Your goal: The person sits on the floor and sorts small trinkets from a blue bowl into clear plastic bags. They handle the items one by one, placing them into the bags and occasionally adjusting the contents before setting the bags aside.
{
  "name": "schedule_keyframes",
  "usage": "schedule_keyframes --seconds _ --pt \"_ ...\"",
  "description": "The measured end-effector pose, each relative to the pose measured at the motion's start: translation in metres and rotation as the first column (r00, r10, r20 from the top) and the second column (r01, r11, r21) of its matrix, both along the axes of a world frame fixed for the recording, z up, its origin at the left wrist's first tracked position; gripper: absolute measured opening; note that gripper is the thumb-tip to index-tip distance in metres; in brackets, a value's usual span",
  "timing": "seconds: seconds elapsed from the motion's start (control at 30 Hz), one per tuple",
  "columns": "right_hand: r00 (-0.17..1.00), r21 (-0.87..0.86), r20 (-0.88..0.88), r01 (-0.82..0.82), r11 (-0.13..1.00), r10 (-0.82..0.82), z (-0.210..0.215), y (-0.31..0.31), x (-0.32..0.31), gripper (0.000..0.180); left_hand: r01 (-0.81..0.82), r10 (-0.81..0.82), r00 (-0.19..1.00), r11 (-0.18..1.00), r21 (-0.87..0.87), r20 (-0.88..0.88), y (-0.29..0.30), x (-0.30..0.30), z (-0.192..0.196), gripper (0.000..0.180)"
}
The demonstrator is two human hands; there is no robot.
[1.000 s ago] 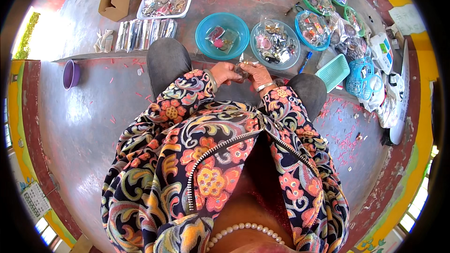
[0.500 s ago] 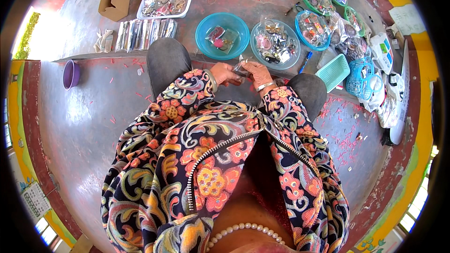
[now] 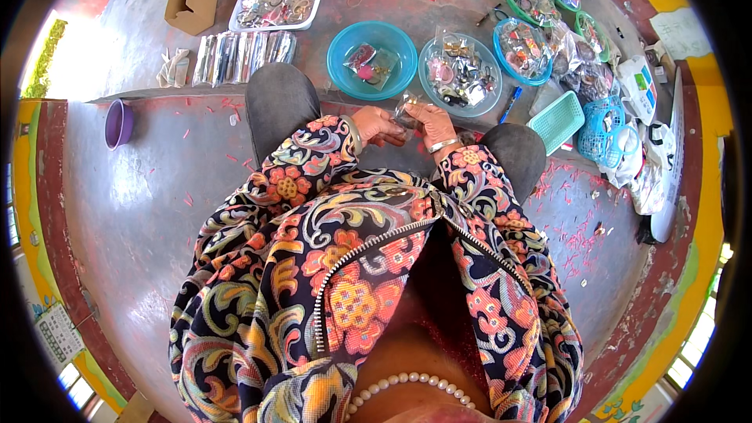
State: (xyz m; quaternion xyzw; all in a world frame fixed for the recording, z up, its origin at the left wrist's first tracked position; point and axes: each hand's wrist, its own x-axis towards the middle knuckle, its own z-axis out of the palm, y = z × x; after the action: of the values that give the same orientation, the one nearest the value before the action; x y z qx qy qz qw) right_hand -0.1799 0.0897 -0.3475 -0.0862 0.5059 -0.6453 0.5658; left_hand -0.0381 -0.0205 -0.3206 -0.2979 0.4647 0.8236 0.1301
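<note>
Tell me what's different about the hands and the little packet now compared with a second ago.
Very little: the small clear plastic packet between the left hand and the right hand has shifted slightly in the fingers; which way it turned is too small to tell. Nothing was visibly taken up or let go. Both hands stayed in about the same place, as did the turquoise basin and purple bucket.

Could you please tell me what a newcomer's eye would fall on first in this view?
Probably the flowered jacket, which fills the lower middle. Above it, the left hand and right hand hold a small clear packet between them, just on the near side of a bright blue basin.
</note>
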Motion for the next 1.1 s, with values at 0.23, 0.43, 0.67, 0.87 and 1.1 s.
schedule_keyframes --seconds 0.23,0.43,0.67,0.87,1.1 --pt "0.992 -0.001 0.064 0.108 0.994 -0.108 0.013 -0.004 -0.002 0.021 -0.095 0.095 0.995 0.995 0.006 -0.022 -0.003 0.003 -0.008 0.025" --pt "0.984 -0.015 0.025 0.178 0.984 -0.178 -0.001 -0.002 -0.008 0.019 -0.038 0.038 0.999 0.999 -0.002 -0.007 0.000 0.000 0.000 0.028" --pt "0.990 -0.005 -0.061 0.125 0.992 -0.126 0.009 -0.002 -0.004 0.021 -0.330 0.327 0.944 0.939 -0.096 -0.043 0.000 -0.004 0.001 0.027" --pt "0.996 0.038 -0.047 0.076 0.996 -0.074 0.019 -0.002 0.002 0.017 -0.384 0.378 0.923 0.918 -0.100 -0.075 -0.002 -0.002 -0.007 0.017" --pt "0.987 0.061 -0.100 0.136 0.989 -0.129 0.012 -0.003 0.002 0.021 -0.437 0.430 0.897 0.897 -0.065 -0.098 0.000 -0.005 -0.010 0.014"
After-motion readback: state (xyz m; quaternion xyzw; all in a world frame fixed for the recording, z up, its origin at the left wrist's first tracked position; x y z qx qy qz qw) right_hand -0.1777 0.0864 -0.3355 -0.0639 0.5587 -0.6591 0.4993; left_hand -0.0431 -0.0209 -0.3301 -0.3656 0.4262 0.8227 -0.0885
